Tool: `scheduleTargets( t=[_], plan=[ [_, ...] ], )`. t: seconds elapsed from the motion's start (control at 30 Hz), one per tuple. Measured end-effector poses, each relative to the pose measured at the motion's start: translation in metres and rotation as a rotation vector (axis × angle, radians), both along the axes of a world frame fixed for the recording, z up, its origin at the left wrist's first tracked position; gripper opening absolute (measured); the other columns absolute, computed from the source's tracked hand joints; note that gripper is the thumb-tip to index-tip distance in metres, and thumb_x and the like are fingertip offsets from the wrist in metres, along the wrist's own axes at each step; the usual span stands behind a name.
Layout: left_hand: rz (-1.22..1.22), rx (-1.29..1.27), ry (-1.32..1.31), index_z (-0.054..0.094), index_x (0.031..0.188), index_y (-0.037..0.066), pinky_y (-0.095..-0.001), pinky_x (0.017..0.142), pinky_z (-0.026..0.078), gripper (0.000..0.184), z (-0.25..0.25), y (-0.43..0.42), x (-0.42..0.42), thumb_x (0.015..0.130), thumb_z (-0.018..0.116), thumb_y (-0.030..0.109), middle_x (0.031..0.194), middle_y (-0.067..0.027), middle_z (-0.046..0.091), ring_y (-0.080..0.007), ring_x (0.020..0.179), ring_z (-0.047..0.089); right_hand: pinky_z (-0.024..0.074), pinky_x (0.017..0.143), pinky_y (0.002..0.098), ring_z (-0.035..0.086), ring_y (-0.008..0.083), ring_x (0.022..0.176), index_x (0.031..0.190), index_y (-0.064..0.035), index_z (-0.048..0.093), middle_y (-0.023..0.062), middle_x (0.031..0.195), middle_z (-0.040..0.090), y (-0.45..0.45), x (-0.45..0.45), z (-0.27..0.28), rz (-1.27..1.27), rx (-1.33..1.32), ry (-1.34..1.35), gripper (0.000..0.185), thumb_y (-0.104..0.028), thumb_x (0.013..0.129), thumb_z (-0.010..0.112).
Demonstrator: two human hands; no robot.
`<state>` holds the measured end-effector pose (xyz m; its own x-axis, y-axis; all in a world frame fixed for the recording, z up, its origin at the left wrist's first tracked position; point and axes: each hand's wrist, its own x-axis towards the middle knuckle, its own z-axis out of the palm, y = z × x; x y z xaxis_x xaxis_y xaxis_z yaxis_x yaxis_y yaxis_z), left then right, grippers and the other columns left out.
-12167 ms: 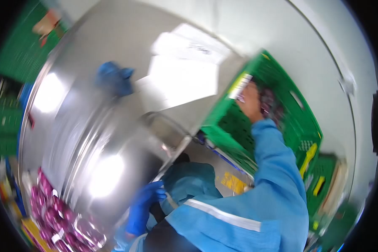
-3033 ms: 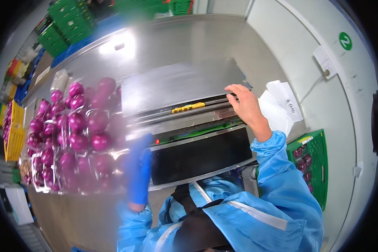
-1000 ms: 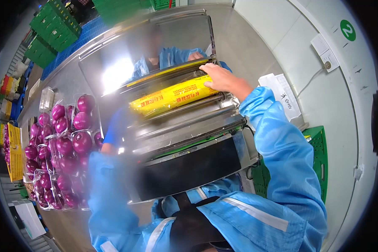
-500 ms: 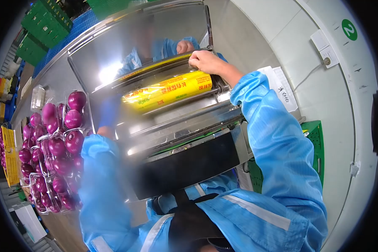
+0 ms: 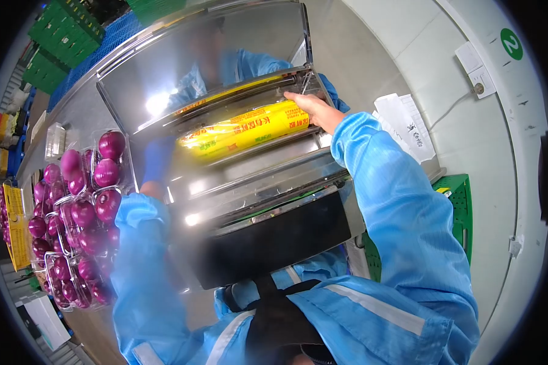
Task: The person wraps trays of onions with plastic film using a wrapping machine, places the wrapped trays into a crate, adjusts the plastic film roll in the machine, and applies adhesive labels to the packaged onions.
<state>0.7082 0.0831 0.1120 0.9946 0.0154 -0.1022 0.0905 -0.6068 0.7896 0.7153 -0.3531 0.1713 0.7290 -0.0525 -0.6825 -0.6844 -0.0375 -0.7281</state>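
A yellow printed roll of cling film [image 5: 249, 129] lies across the metal wrapping machine [image 5: 225, 182], under its raised shiny lid [image 5: 249, 45]. My right hand [image 5: 315, 109] grips the roll's right end, thumb over the top edge; its other fingers are mostly hidden. On the machine's left side is my left hand [image 5: 154, 173], smeared in the picture and showing blue at the fingers. I cannot make out its fingers or anything in them. Clear packs of purple onions [image 5: 91, 213] stand close to its left.
Green crates [image 5: 64, 33] are stacked at the far left, beyond a yellow basket [image 5: 15, 225]. Paper sheets [image 5: 408, 128] lie right of the machine, near a white wall with a socket [image 5: 480, 85]. A green crate [image 5: 453, 207] sits at lower right.
My right hand has come down from the bar above the roll to the roll's right end. Print on the roll has shifted, so it has turned. The left hand has barely moved.
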Motion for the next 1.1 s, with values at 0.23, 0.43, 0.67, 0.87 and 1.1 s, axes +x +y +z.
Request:
scheduleTargets(
  t=[0.23,0.43,0.67,0.87,1.1],
  plan=[
    [-0.078,0.235,-0.148,0.07,0.103,0.003,-0.0337,0.079,0.051,0.024,-0.006,0.007,0.012,0.083,0.06,0.01,0.098,-0.0155,0.07,-0.0252,0.086,0.067,0.0486,0.087,0.0322,0.062,0.0219,0.103,0.125,0.0042,0.051,0.0162,0.118,0.062,0.007,-0.001,-0.005,0.128,0.13,-0.07,0.056,-0.037,0.089,0.058],
    [-0.116,0.498,-0.139,0.071,0.093,0.005,-0.0376,0.076,0.051,0.023,0.025,0.007,0.007,0.081,0.063,0.023,0.09,-0.0187,0.068,-0.0324,0.084,0.067,0.0447,0.093,0.043,0.059,0.0364,0.109,0.108,0.0083,0.062,0.0254,0.115,0.061,0.021,0.006,0.037,0.737,-1.026,-0.167,0.063,-0.051,0.089,0.052],
    [0.045,0.186,-0.129,0.065,0.1,0.0,-0.0358,0.083,0.049,0.021,0.074,-0.026,-0.022,0.083,0.057,0.01,0.094,-0.0166,0.068,-0.0273,0.091,0.065,0.0398,0.101,0.0428,0.052,0.0359,0.119,0.121,0.0012,0.058,0.0245,0.125,0.055,0.026,0.047,0.004,0.793,-0.851,-0.277,0.055,-0.044,0.089,0.054],
    [-0.069,0.054,-0.164,0.065,0.107,-0.001,-0.0271,0.071,0.051,0.036,0.01,0.009,0.015,0.071,0.065,-0.004,0.086,-0.0094,0.068,-0.0133,0.075,0.063,0.04,0.1,0.0384,0.052,0.0337,0.119,0.114,0.0003,0.064,0.0204,0.121,0.059,0.056,0.087,-0.046,0.921,-0.917,-0.149,0.047,-0.033,0.081,0.062],
    [-0.027,0.323,-0.269,0.071,0.093,0.003,-0.0293,0.07,0.051,0.025,0.054,-0.027,-0.009,0.074,0.057,-0.003,0.082,-0.0141,0.069,-0.0193,0.071,0.065,0.0489,0.078,0.0383,0.065,0.0271,0.087,0.094,-0.0035,0.069,0.0168,0.09,0.067,0.06,0.052,-0.006,0.783,-0.38,-0.524,0.026,-0.026,0.088,0.056]
  ],
)
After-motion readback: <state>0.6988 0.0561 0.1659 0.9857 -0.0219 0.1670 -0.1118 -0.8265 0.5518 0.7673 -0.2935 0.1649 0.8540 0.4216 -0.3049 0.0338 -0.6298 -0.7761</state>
